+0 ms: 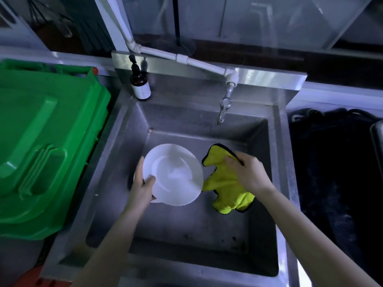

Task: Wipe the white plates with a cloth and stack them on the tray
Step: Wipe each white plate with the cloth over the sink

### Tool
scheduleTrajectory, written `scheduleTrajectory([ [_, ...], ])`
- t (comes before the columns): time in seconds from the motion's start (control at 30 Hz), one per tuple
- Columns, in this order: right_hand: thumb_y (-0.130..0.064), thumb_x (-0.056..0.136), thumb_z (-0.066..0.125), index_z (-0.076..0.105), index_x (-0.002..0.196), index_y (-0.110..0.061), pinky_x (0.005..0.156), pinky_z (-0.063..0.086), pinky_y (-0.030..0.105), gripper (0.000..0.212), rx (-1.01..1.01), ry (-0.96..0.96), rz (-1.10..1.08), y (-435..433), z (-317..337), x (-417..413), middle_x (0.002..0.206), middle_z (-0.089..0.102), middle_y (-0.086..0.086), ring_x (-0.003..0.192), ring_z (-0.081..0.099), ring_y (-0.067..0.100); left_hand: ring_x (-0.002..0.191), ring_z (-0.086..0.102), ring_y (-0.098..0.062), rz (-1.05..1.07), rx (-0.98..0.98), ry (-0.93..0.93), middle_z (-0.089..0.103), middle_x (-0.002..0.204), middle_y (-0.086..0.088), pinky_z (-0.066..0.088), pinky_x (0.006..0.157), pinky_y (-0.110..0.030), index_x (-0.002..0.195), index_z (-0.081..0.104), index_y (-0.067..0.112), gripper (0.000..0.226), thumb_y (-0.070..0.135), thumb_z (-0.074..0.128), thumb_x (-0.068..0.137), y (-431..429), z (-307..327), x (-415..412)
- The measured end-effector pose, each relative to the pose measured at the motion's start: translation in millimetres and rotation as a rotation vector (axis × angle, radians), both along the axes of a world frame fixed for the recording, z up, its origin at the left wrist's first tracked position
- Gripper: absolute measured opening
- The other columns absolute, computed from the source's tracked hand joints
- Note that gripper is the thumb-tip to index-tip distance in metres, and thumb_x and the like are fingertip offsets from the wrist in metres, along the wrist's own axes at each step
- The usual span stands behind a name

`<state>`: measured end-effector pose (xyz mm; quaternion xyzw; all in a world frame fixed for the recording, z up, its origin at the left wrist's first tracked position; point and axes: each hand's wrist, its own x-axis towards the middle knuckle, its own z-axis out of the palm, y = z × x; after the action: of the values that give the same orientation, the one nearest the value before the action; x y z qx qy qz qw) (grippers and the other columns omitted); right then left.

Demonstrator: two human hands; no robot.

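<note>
A white plate [176,175] is held tilted over the steel sink basin. My left hand [143,186] grips its left rim, thumb on the plate's face and fingers behind the edge. Just right of the plate hangs a yellow cloth with a black border [223,183]. My right hand [248,172] holds that cloth bunched in its fingers, close beside the plate's right rim. No tray is in view.
The sink [124,131] is deep, with a tap [223,108] above its back wall and a brown pump bottle [141,83] on the back left ledge. A green plastic bin lid [41,141] fills the left side. Dark material [331,162] lies on the right.
</note>
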<state>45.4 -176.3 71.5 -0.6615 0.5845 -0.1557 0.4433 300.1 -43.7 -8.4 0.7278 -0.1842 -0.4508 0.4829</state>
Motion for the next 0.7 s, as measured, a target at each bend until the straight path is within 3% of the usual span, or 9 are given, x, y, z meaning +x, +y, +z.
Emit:
scheduleTrajectory([
  [0.07, -0.040, 0.093, 0.059, 0.055, 0.079, -0.003, 0.053, 0.032, 0.028, 0.040, -0.009, -0.037, -0.037, -5.9, 6.8, -11.3, 0.060, 0.045, -0.002, 0.057, 0.039, 0.013, 0.132, 0.044, -0.016, -0.052, -0.035, -0.142, 0.040, 0.149, 0.022, 0.055, 0.092, -0.046, 0.151, 0.027, 0.054, 0.065, 0.012, 0.044, 0.104, -9.4, 12.9, -16.9],
  [0.13, -0.038, 0.093, 0.060, 0.052, 0.079, 0.000, 0.057, 0.033, 0.031, 0.042, -0.005, -0.107, -0.069, -11.1, 13.6, -19.1, 0.063, 0.044, 0.001, 0.061, 0.039, 0.015, 0.126, 0.043, 0.000, -0.105, -0.069, -0.229, 0.044, 0.135, 0.042, 0.041, 0.106, -0.036, 0.150, 0.032, 0.053, 0.062, 0.013, 0.043, 0.104, -19.3, 25.0, -33.1],
  [0.23, -0.034, 0.094, 0.062, 0.057, 0.082, 0.001, 0.062, 0.035, 0.032, 0.037, 0.011, -0.263, -0.086, -10.5, 27.7, -24.3, 0.066, 0.046, 0.000, 0.066, 0.042, 0.014, 0.102, 0.049, 0.023, -0.122, -0.121, -0.226, 0.044, 0.110, 0.062, 0.039, 0.084, -0.002, 0.143, 0.038, 0.055, 0.060, 0.010, 0.041, 0.104, -32.6, 43.9, -58.5],
  [0.3, -0.032, 0.095, 0.062, 0.060, 0.077, -0.011, 0.061, 0.035, 0.030, 0.028, -0.006, -0.322, -0.019, -1.8, 35.9, -22.4, 0.064, 0.045, -0.008, 0.065, 0.040, 0.009, 0.099, 0.046, 0.033, -0.098, -0.160, -0.167, 0.047, 0.106, 0.061, 0.038, 0.071, 0.006, 0.133, 0.040, 0.060, 0.057, 0.010, 0.040, 0.105, -38.0, 55.3, -74.9],
  [0.4, -0.037, 0.094, 0.059, 0.066, 0.079, -0.035, 0.062, 0.037, 0.019, 0.016, -0.144, -0.263, 0.217, 23.4, 44.0, -11.3, 0.063, 0.054, -0.012, 0.062, 0.043, 0.004, 0.105, 0.050, 0.027, -0.062, -0.219, -0.075, 0.052, 0.113, 0.054, 0.040, 0.076, 0.004, 0.124, 0.044, 0.067, 0.055, 0.015, 0.042, 0.107, -42.7, 69.0, -92.8],
  [0.47, -0.031, 0.093, 0.063, 0.075, 0.097, -0.031, 0.074, 0.040, 0.017, 0.013, -0.387, -0.143, 0.402, 39.4, 41.0, -8.2, 0.083, 0.069, -0.006, 0.075, 0.052, 0.011, 0.108, 0.051, 0.025, -0.044, -0.249, -0.042, 0.054, 0.116, 0.051, 0.041, 0.078, 0.003, 0.121, 0.047, 0.071, 0.057, 0.016, 0.042, 0.107, -43.6, 76.3, -97.6],
  [0.5, -0.027, 0.092, 0.066, 0.075, 0.108, -0.024, 0.085, 0.043, 0.022, 0.018, -0.488, -0.065, 0.475, 47.2, 36.7, -7.9, 0.101, 0.071, -0.001, 0.086, 0.055, 0.017, 0.110, 0.050, 0.026, -0.040, -0.261, -0.045, 0.054, 0.117, 0.051, 0.041, 0.079, 0.003, 0.119, 0.048, 0.073, 0.059, 0.016, 0.041, 0.107, -43.5, 80.3, -98.5],
  [0.6, -0.031, 0.094, 0.062, 0.070, 0.121, -0.017, 0.102, 0.044, 0.042, 0.031, -0.581, 0.030, 0.538, 70.4, 22.8, -9.1, 0.131, 0.060, 0.009, 0.119, 0.055, 0.033, 0.114, 0.053, 0.020, 0.027, -0.334, -0.009, 0.058, 0.121, 0.044, 0.044, 0.084, -0.002, 0.116, 0.055, 0.070, 0.057, 0.017, 0.038, 0.109, -42.8, 83.4, -91.9],
  [0.7, -0.038, 0.102, 0.038, 0.053, 0.141, -0.022, 0.120, 0.024, 0.039, 0.045, -0.536, 0.072, 0.656, 87.9, 17.3, 2.0, 0.156, 0.036, -0.003, 0.148, 0.025, 0.020, 0.115, 0.064, -0.002, 0.066, -0.413, 0.111, 0.068, 0.123, 0.021, 0.052, 0.087, -0.017, 0.125, 0.060, 0.056, 0.033, 0.038, 0.052, 0.098, -42.0, 84.9, -82.8],
])
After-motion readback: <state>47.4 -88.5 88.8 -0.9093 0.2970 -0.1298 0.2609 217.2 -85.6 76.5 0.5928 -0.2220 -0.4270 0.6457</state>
